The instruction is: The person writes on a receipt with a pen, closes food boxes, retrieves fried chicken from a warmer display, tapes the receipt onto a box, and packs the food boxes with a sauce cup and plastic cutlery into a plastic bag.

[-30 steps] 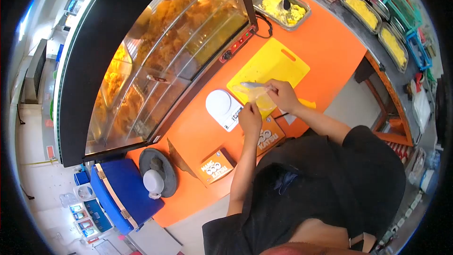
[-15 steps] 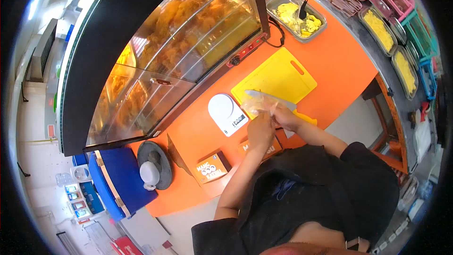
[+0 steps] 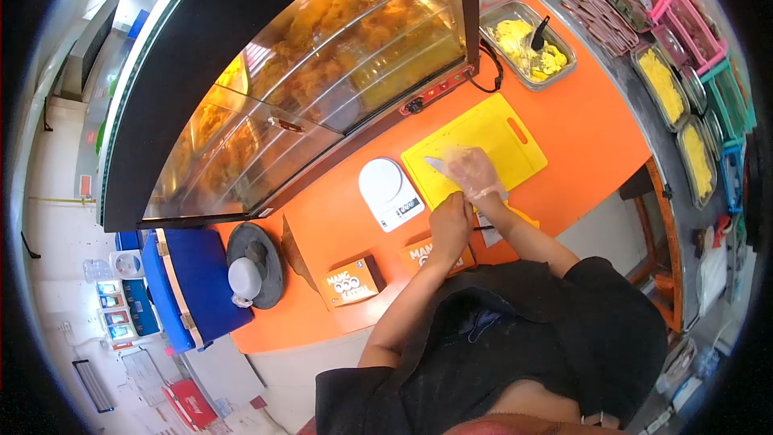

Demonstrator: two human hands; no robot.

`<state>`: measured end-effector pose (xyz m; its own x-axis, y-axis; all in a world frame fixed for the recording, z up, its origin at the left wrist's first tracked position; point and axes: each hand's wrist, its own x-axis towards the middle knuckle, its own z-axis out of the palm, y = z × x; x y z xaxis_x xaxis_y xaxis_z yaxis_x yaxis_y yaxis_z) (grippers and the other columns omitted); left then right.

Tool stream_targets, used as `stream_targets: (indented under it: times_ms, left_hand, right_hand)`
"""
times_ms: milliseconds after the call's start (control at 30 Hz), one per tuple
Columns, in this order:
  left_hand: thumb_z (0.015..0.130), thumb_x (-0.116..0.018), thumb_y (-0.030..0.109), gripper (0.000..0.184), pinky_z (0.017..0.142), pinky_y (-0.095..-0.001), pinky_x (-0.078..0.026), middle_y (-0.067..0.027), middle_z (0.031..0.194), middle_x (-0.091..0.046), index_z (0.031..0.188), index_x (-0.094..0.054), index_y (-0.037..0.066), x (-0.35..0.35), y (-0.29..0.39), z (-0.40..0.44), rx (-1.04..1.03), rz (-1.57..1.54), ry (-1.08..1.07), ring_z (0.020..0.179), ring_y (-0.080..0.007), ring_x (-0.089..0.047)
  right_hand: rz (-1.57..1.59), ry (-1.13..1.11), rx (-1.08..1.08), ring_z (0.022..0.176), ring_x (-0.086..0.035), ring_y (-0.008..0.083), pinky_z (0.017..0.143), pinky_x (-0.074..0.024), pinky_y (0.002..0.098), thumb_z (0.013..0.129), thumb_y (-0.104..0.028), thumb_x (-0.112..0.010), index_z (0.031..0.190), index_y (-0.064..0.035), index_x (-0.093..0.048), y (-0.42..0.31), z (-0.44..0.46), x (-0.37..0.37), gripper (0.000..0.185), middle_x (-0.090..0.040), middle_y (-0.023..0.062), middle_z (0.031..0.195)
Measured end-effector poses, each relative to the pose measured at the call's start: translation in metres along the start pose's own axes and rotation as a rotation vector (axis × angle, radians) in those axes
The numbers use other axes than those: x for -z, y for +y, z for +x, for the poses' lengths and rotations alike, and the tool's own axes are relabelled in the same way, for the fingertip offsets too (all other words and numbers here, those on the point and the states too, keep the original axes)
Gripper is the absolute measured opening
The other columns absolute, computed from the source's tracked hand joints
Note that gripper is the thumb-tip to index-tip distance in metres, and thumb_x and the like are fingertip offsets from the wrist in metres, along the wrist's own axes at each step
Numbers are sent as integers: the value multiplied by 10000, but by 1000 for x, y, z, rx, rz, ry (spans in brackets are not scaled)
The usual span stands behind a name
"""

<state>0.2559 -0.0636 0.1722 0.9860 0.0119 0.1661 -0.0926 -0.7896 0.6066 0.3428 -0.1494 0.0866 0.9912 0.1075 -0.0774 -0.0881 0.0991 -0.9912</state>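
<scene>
My right hand [image 3: 473, 172], inside a clear plastic glove [image 3: 488, 190], is over the yellow cutting board [image 3: 515, 165]. Its fingers look stretched out, though the film blurs them. Bare and closed, my left hand [image 3: 451, 225] pinches the glove's edge near the right wrist. Beneath the gloved hand lies a knife [image 3: 436, 164]; its tip shows on the board and the rest is mostly hidden. A white kitchen scale [image 3: 390, 192] stands just left of the board. One orange box [image 3: 425, 253] is partly behind my left forearm.
A glass display case [image 3: 322, 72] of fried food borders the orange table [image 3: 592, 125]. Another orange box [image 3: 353, 282] sits near the front edge. A metal tray [image 3: 531, 44] with yellow food and a black-handled utensil is at the back. Blue cooler [image 3: 189, 286] at left.
My right hand has moved away from the left, up over the board, and the glove now covers it. My left hand stays near the wrist. The camera view has shifted slightly.
</scene>
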Motion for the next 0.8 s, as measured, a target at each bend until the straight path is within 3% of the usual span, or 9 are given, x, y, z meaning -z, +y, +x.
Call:
stream_targets:
  times_ms: [67,133,267,333,400,500,600,700,800]
  left_hand:
    - [892,-588,119,111,614,-486,-488,-198,741,-612,867,-583,11,-5,-4,0,49,-22,-23,687,-380,-624]
    - [899,-587,136,128,620,-490,-490,-205,738,-613,880,-591,10,-11,-11,-2,41,-30,-55,694,-388,-627]
    - [913,-579,158,154,629,-505,-498,-216,736,-622,902,-602,6,-14,2,-5,-60,7,-137,702,-408,-633]
    - [927,-571,164,155,619,-513,-494,-217,737,-622,910,-601,12,-8,15,-1,-109,-3,-163,689,-416,-628]
    - [948,-561,170,152,599,-521,-483,-214,738,-620,915,-595,26,-3,19,5,-168,-56,-178,665,-421,-617]
    - [959,-548,175,168,579,-508,-486,-207,721,-611,885,-585,29,-10,21,3,-253,-136,-254,636,-414,-608]
    - [945,-560,222,230,644,-509,-505,-211,759,-632,906,-613,1,-9,25,16,-322,-103,-365,694,-419,-622]
    - [910,-615,335,353,774,-488,-506,-200,883,-655,951,-633,-15,29,9,77,-633,-11,-495,833,-387,-638]
    - [864,-649,406,551,1162,-467,-290,-178,1439,-486,1249,-618,13,60,-16,169,-745,452,-203,1373,-322,-407]
  right_hand:
    - [-519,-9,499,1107,-552,216,966,-441,361,930,-250,-682,1315,-34,-444,-34,1,5,501,-515,137,1317]
    - [-440,-21,639,1127,-551,220,965,-436,369,971,-370,-606,1394,-59,-393,-73,-3,-2,567,-497,124,1376]
    - [488,41,-12,1309,-454,273,1023,-374,451,1008,-502,-451,1518,-133,-282,-152,-11,-20,652,-436,108,1475]
    - [104,80,68,1415,-338,312,1081,-294,508,1009,-499,-433,1556,-155,-232,-160,-2,-9,677,-380,121,1520]
    - [-946,68,605,1496,-194,349,1145,-186,564,1005,-471,-454,1580,-158,-189,-143,11,11,706,-306,145,1570]
    - [-1018,-15,497,1524,-70,368,1190,-21,560,1001,-482,-454,1602,-168,-125,-139,39,30,753,-151,147,1640]
    - [-878,-2,451,1528,-47,367,1204,20,538,977,-468,-531,1606,-156,-65,-147,38,36,843,-62,176,1656]
    - [-365,141,514,1530,-59,325,1222,-38,498,968,-353,-584,1597,-124,51,-144,44,42,922,-25,187,1654]
    - [-161,161,346,1505,-137,377,1205,-181,514,933,-299,-658,1570,-136,168,-157,43,54,1055,-11,216,1642]
